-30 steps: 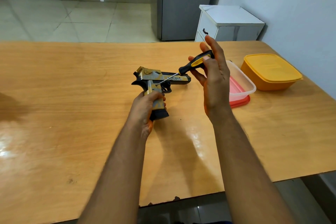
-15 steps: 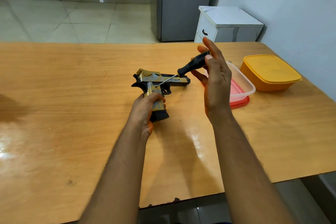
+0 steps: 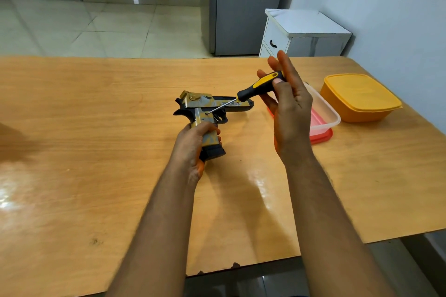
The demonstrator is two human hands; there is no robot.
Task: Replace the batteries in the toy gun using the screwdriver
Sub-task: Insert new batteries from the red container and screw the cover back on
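Observation:
A black and gold toy gun (image 3: 212, 106) lies on its side on the wooden table (image 3: 96, 128), barrel pointing right. My left hand (image 3: 193, 144) grips its handle from below. My right hand (image 3: 287, 108) holds a screwdriver (image 3: 255, 88) with a black and yellow handle by thumb and fingertips, the other fingers spread upward. The thin metal shaft slants down to the left, and its tip rests on the gun's grip just behind the trigger.
A clear plastic container (image 3: 325, 113) on a red lid stands right of my right hand. A closed orange box (image 3: 359, 96) sits further right near the table edge. A white cabinet (image 3: 304, 34) and a grey fridge (image 3: 243, 7) stand beyond the table.
The screwdriver handle has turned between my right fingers: its yellow stripe faced away half a second ago and shows again now. The gun and my left hand have stayed put.

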